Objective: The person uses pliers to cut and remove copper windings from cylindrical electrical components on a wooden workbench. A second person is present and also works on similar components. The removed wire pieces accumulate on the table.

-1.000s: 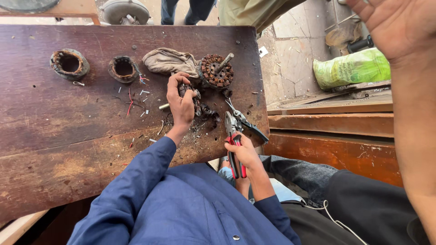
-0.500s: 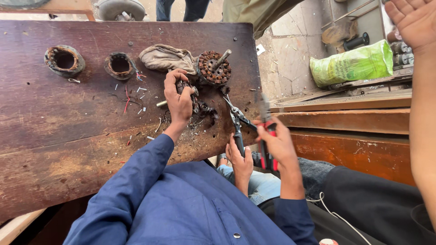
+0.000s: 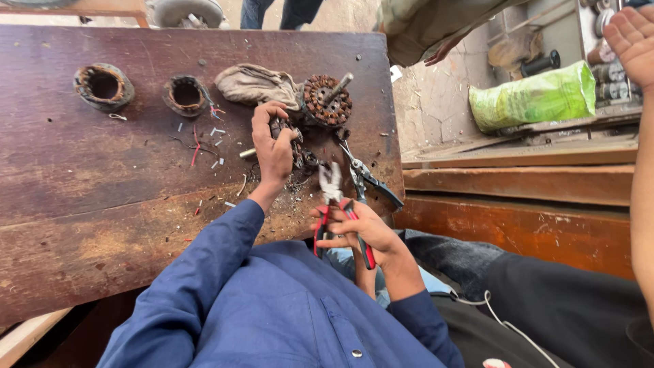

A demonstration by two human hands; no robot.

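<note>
Two hands at frame centre | left hand point(image 3: 274, 146) fingers clamp wire-wound part point(image 3: 294, 144) against desk point(image 3: 102, 184), steadying it | right hand point(image 3: 357, 232) fingers wrapped around red-handled pliers point(image 3: 334, 204), nose toward part

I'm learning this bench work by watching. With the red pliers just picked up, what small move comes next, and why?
Probably bring the red-handled pliers in the right hand forward to the dark wound part pinned by the left hand. Their nose points that way but sits short of it.
</note>
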